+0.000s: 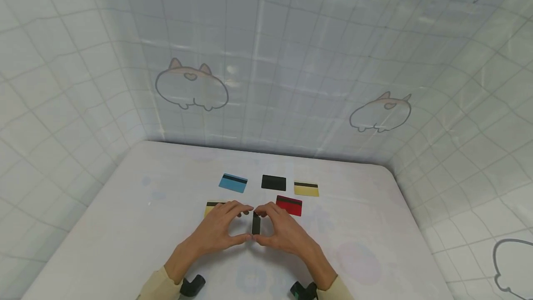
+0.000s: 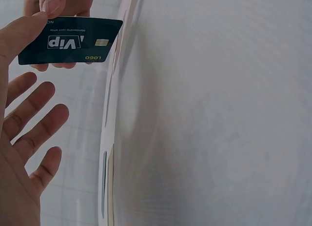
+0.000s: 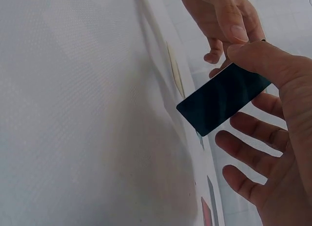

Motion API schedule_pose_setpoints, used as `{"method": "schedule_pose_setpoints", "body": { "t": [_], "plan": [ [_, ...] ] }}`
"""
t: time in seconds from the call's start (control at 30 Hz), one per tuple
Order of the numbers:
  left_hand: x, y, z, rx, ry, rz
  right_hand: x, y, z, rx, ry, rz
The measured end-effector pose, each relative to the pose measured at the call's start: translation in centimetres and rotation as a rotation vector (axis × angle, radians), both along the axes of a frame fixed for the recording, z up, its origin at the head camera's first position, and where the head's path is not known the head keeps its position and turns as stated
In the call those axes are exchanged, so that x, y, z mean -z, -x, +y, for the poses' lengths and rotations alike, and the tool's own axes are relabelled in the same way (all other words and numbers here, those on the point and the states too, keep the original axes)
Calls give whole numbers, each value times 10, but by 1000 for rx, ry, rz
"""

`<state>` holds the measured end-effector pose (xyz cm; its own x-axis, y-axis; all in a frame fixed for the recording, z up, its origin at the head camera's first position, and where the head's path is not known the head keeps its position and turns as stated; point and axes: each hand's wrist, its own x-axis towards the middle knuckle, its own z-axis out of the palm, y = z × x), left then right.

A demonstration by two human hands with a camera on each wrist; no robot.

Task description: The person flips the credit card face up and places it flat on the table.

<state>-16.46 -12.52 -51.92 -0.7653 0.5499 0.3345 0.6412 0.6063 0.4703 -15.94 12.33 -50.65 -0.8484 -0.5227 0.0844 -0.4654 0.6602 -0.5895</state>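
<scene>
A dark green card marked "Vip", with a chip, stands on edge between the two hands near the table's middle. My right hand pinches it by opposite edges between thumb and fingers. The printed face of the card shows in the left wrist view; its plain dark back faces the right wrist camera. My left hand is close on the other side, its thumb tip at the card's edge by the right thumb. Its other fingers are spread apart and relaxed; whether that thumb presses the card I cannot tell.
Beyond the hands lie a blue card, a black card, a yellow card and a red card. Another yellow card is partly hidden behind the left hand. Tiled-pattern curtains surround the white table.
</scene>
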Motion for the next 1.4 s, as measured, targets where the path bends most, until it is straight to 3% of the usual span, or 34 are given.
{"method": "schedule_pose_setpoints", "body": {
  "t": [0.2,0.53,1.4],
  "plan": [
    [-1,0,-1,23,-26,35,0,1,0,-29,75,-33],
    [-3,-1,0,7,-15,12,0,1,1,-17,125,-118],
    [0,0,-3,-2,59,2,0,0,3,-69,185,-84]
  ]
}}
